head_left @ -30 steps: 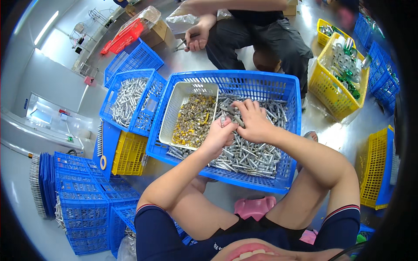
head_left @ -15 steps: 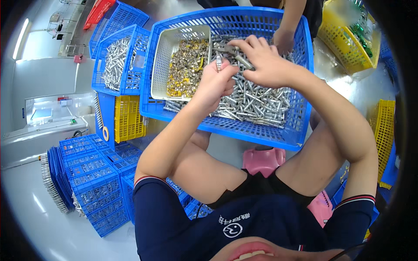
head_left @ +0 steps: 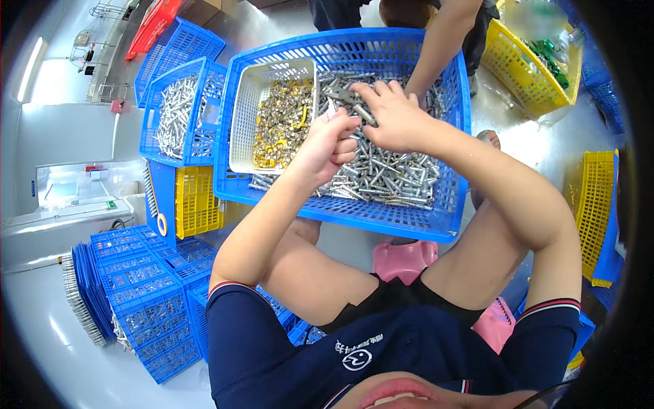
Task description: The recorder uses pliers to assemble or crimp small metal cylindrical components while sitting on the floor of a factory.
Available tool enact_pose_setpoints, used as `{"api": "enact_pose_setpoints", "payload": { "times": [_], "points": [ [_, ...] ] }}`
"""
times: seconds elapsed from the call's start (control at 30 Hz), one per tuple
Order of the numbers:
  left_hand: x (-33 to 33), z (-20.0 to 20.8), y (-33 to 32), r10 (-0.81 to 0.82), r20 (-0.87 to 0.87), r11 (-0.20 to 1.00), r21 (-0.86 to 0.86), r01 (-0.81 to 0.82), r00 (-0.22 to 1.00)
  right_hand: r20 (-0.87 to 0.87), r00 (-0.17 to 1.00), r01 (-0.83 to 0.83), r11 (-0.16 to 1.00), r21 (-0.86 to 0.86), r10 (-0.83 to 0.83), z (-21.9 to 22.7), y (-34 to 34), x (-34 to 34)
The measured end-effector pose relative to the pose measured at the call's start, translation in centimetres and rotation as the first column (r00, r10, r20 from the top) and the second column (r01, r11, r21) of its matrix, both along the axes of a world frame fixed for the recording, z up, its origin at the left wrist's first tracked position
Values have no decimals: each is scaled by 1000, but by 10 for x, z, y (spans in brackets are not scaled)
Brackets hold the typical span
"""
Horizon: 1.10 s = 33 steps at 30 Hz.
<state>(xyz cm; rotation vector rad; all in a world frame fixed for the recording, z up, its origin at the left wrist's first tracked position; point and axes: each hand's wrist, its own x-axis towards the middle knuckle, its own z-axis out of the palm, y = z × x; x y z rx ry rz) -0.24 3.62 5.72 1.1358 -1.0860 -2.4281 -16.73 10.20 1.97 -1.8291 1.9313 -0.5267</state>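
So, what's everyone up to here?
A person holds a metal part in the left hand and pliers in the right hand, over a blue basket of similar parts. The pliers' head is near the part; contact is unclear. A white bin of small bits sits inside the basket. Another person's arm reaches in from the far side.

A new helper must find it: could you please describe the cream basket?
Find the large blue crate in the picture's upper middle. Inside, at its left end, sits the cream basket. Its pale walls enclose small, yellow-flecked pieces, unlike the loose silver rods beside it.
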Motion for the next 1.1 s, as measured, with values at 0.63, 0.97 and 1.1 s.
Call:
{"api": "enact_pose_setpoints", "payload": {
  "times": [0.63,0.97,1.1],
  "points": [
    [-17,-23,-12,-142,76,984,-93,149,987,-44,994,95,991,-94,-99,-3,10,-19],
    [-10,-36,-16,-162,88,986,44,158,983,-196,979,38,998,-54,-48,-22,11,-12],
    [-8,-41,-22,-184,51,980,88,179,982,-220,975,12,997,-72,-28,-21,7,-13]
  ]
}}
